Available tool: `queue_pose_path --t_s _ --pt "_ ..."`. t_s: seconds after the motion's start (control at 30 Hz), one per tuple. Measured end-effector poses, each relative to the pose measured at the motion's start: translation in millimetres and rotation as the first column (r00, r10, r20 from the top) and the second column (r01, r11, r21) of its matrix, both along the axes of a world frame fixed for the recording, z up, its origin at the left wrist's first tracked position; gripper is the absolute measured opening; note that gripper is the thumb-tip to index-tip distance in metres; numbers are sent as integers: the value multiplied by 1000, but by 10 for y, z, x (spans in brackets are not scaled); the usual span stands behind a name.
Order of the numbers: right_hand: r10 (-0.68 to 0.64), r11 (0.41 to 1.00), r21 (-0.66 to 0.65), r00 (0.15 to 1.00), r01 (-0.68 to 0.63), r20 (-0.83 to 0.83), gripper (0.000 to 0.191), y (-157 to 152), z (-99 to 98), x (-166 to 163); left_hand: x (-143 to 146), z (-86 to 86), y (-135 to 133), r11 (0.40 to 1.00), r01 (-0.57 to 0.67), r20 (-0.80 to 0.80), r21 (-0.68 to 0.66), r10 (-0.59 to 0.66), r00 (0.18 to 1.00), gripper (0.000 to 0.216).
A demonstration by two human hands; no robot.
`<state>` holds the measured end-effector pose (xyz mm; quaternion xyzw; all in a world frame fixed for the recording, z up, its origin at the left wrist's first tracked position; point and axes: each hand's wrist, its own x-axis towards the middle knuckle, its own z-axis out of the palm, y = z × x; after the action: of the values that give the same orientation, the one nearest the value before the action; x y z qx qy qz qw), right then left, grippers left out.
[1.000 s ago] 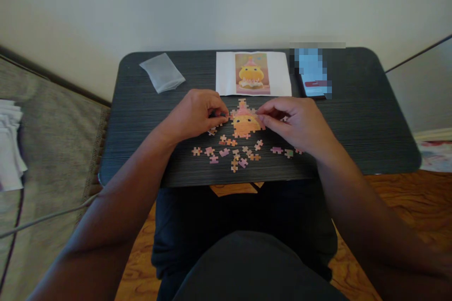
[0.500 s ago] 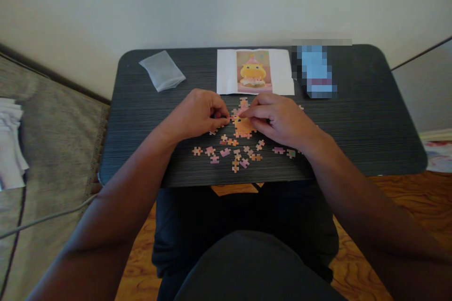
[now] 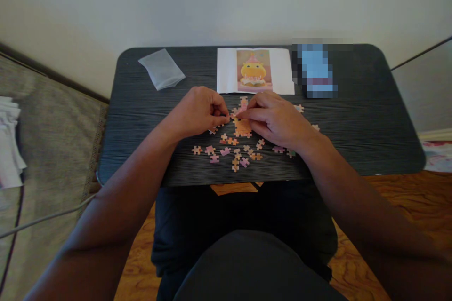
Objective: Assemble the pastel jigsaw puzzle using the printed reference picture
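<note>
A partly joined jigsaw puzzle point(image 3: 242, 127), yellow-orange with pink at the top, lies on the dark table between my hands. My left hand point(image 3: 205, 112) is closed in a pinch at its left edge, on a small pink puzzle piece point(image 3: 232, 116). Reaching over the puzzle from the right, my right hand point(image 3: 275, 117) has its fingers drawn together, the tips on that same left edge and partly covering it. Loose puzzle pieces point(image 3: 225, 151) are scattered nearer to me, and a few lie partly hidden beside each hand.
A printed sheet point(image 3: 226, 70) with a yellow cartoon figure and cake lies behind the puzzle. Left of it is a clear plastic bag point(image 3: 162, 70); to the right, a blurred-out blue object point(image 3: 315, 68). The dark table point(image 3: 374, 122) stands against a pale wall.
My right hand has slid slightly left, its fingertips now closer to my left hand. More loose pieces show beyond my right wrist. My left hand stays nearly in place.
</note>
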<state>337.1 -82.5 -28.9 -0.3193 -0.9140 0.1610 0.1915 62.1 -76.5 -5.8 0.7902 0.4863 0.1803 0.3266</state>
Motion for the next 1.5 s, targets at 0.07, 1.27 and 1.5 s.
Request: queue_pose_path --t_s 0.07,1.27,1.5 --pt "0 1000 0 1000 0 -4 31 0 -5 -1 7 19 -4 1000 -2 -6 -4 2 1000 9" --pt "-53 998 25 994 55 -95 32 15 -1 38 -45 36 -7 997 44 43 58 -47 998 18" --pt "-119 993 -4 983 119 -139 32 23 77 115 -105 26 13 997 50 59 58 -53 997 19"
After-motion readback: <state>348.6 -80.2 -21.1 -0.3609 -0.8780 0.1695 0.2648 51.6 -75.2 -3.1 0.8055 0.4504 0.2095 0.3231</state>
